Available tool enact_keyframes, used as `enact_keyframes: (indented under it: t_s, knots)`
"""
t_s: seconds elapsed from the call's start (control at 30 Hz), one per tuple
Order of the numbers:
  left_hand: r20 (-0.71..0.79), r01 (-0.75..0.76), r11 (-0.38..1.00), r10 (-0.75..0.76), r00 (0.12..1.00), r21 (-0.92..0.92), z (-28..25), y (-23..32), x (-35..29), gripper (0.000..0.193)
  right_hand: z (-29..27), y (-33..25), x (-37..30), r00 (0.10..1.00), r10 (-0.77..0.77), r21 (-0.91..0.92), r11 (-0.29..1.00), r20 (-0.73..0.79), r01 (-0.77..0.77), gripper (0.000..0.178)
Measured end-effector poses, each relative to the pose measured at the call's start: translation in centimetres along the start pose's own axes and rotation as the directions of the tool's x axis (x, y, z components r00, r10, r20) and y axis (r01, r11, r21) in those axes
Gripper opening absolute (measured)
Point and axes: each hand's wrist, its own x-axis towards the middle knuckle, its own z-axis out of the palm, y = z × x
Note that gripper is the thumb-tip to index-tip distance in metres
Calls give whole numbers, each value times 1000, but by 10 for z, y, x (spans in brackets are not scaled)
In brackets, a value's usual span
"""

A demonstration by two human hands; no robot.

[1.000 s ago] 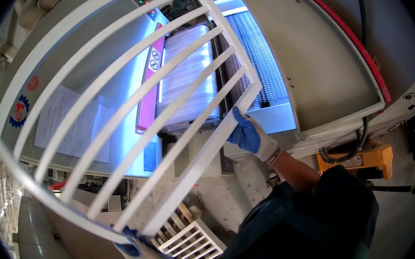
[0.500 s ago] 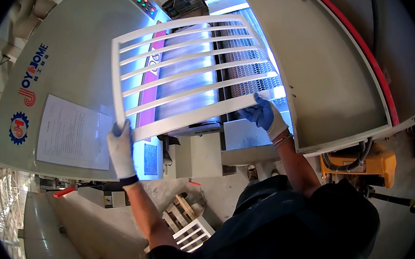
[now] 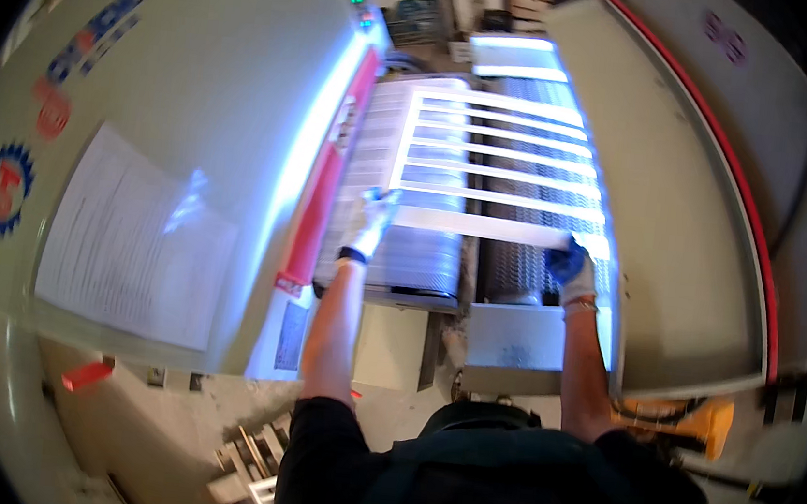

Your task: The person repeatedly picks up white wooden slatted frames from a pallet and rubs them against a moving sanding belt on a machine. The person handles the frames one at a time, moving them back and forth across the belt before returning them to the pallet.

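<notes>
Left hand (image 3: 373,220) and right hand (image 3: 572,272) grip white rack (image 3: 484,227) by lower corners, picture centre; best kept level.

Blurred lettering (image 3: 89,39) and gear emblem (image 3: 7,191) on grey cabinet (image 3: 218,59), illegible print (image 3: 102,252) on paper sheet (image 3: 186,314), purple marks (image 3: 725,38) on right panel (image 3: 775,123)

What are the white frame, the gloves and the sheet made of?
White frame: perhaps painted wood or metal; smooth, even white hides what's underneath.
Gloves: probably pale cloth, maybe rubber-coated where blue; blur hides the weave.
Sheet: likely paper, thin and flat with printed lines; its shiny patch might mean plastic.
</notes>
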Motion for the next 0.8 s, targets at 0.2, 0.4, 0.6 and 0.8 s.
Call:
enact_keyframes:
  t_s: [0.2, 0.4, 0.6, 0.8]
  knots:
    - [99, -86, 935, 55, 994, 344, 12, -14, 29, 48, -35, -36, 43, 999, 11, -114, 993, 40, -6, 30]
    - [-86, -275, 506, 579, 811, 817, -13, -10, -8, 40, 27, -37, 19, 951, 256, -402, 863, -172, -305, 37]
    - [-292, -360, 770, 562, 774, 528, -15, -12, -167, 34, 29, -48, 23, 949, 268, -794, 533, -169, -292, 48]
    - [-195, -170, 526, 568, 799, 833, 37, -107, -402, 25, 100, -30, 11, 901, 383, -681, 716, 201, -152, 41]
